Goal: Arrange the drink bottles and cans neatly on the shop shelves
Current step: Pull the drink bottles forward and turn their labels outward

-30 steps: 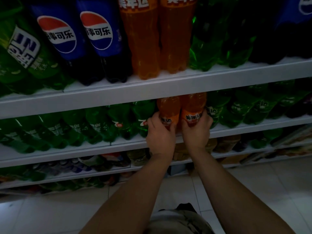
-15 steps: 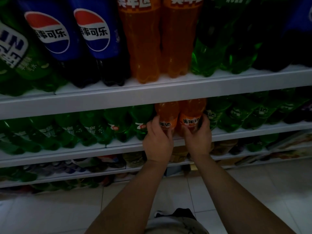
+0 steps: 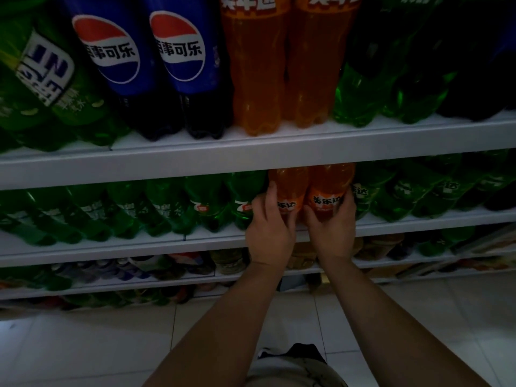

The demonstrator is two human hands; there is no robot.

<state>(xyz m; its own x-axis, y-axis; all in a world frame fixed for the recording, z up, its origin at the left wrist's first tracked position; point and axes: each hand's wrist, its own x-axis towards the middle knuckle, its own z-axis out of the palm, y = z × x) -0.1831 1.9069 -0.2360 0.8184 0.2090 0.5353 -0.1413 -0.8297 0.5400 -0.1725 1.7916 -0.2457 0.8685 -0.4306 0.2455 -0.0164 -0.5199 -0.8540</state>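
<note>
Head view: L grip [image 3: 269, 236] is wrapped round the L orange bottle [image 3: 287, 188] & R grip [image 3: 332, 233] round the R orange bottle [image 3: 328, 188], each grasping its btl low at the label, the two standing side by side on the mid shelf [image 3: 139, 244]. Green bottles [image 3: 206, 202] line that shelf just L of the L grip, w/ more green ones just R of the R grip. Directly above both grips runs the upper shelf [image 3: 251, 157] w/ two big orange bottles [image 3: 257, 79], and blue cola bottles [image 3: 178, 65] up & to the L.
</note>
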